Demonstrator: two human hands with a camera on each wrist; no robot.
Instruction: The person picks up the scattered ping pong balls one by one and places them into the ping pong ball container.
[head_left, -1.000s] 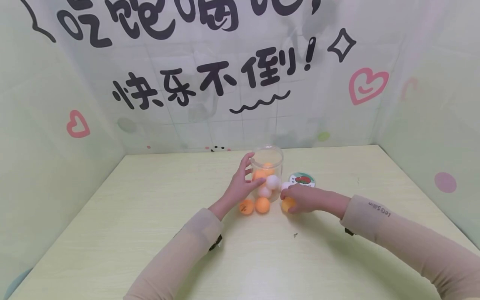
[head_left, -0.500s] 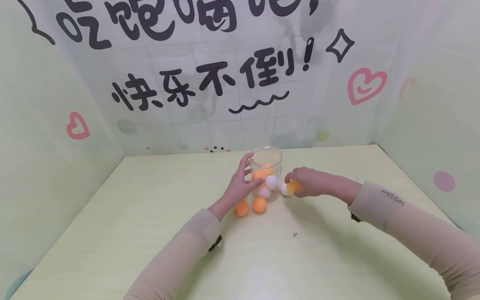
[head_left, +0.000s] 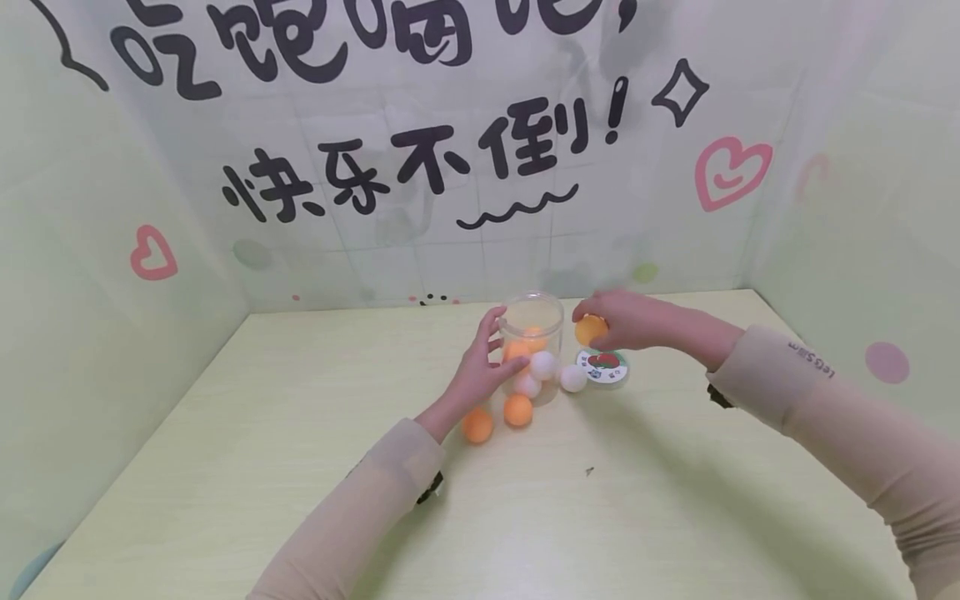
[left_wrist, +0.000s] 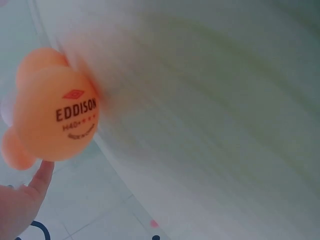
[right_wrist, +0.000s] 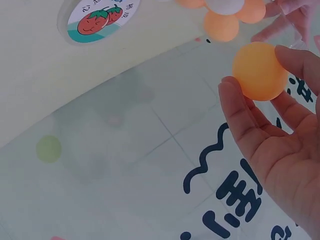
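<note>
My left hand (head_left: pixel 483 367) holds the side of a clear plastic jar (head_left: pixel 556 327), thumb in front and fingers spread along its left. Orange and white ping-pong balls lie inside the jar. My right hand (head_left: pixel 637 321) pinches an orange ping-pong ball (head_left: pixel 591 331) between thumb and fingers, in the air just right of the jar's rim. The right wrist view shows this held ball (right_wrist: pixel 260 71) closely. Two orange balls, one nearer (head_left: pixel 477 425) and one by the jar's base (head_left: pixel 518 410), lie on the table. A white ball (head_left: pixel 573 378) sits right of the jar.
A round lid (head_left: pixel 602 367) with a strawberry picture lies on the table (head_left: pixel 300 467), right of the white ball. Printed sheeting (head_left: pixel 405 250) walls off the back and sides. In the left wrist view, a lettered orange ball (left_wrist: pixel 55 115) looms close.
My right hand has picked up the orange ball from the table and raised it up and back beside the jar's rim. The leftmost loose orange ball has rolled slightly left and nearer. The left hand stays put.
</note>
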